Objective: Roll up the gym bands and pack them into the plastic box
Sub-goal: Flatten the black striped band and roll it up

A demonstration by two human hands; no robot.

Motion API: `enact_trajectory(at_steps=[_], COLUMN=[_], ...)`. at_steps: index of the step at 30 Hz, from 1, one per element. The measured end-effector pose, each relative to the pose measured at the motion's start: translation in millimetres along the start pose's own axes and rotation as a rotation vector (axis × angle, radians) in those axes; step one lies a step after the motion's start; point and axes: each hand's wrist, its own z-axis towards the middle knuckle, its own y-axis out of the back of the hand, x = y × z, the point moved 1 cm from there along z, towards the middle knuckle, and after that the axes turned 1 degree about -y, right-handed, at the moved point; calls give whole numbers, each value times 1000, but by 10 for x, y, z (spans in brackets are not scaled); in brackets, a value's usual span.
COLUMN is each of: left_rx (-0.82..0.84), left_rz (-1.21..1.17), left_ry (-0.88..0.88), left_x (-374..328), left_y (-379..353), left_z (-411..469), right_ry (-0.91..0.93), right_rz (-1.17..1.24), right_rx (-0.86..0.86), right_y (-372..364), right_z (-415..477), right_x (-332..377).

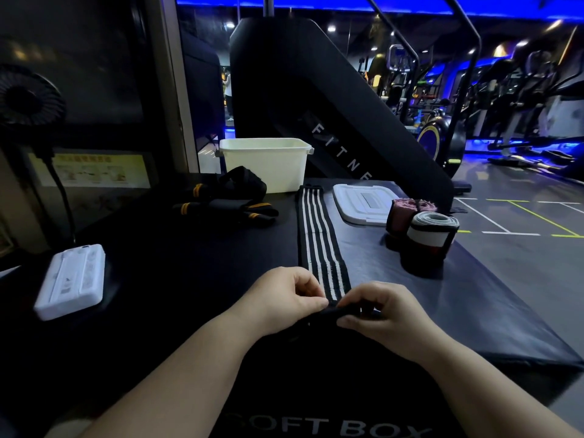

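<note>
- One striped band (319, 238), black with four white stripes counted along its length, is laid flat on the bench (189, 263), running from the near edge away toward the box.
- Two hands are seen at its near end. The left hand (284, 298) is curled, its grip closed on the band's left corner between thumb and fingers.
- The right hand (382, 311) is likewise curled, its grip pinched on the folded black end of the same band. The two hands are set just beside each other.
- One plastic box (265, 165), white and open at the top, is stood at the far edge of the bench. Its inside cannot be seen.
- One white lid (363, 202) is laid flat to the right of the box, apart from it.
- Two rolled bands are stood on end near the lid: one pink roll (401, 216) and one grey roll (431, 235), touching each other.
- One heap of black straps (230, 200) is noted in front of the box's left side; four yellow cuffs are counted, but the number of straps cannot be told.
- One white device (72, 282) is laid at the left of the bench.
- One black fan (25, 96) is seen at far left.
</note>
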Motion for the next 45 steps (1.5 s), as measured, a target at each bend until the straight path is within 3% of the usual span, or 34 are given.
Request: enact_trajectory(at_steps=[9,14,30,40,45], left_rx=[121,33,48,9,29], left_rz=[-40,-31,12,115,-90], left_ry=[-50,-9,155,77,-10], left_x=[-27,19,37,18,70], left_y=[43,4,-34,-32,-76], left_z=[-65,3,201,221,197], right_ry=[-128,-161,70,80,-21], right_rz=[66,139,-181,-130,-132], right_rx=[36,-16,20,44,79], right_y=[-8,-30,17,38,74], right_z=[32,47,91,184,264], right_x=[28,-23,-128,-196,-194])
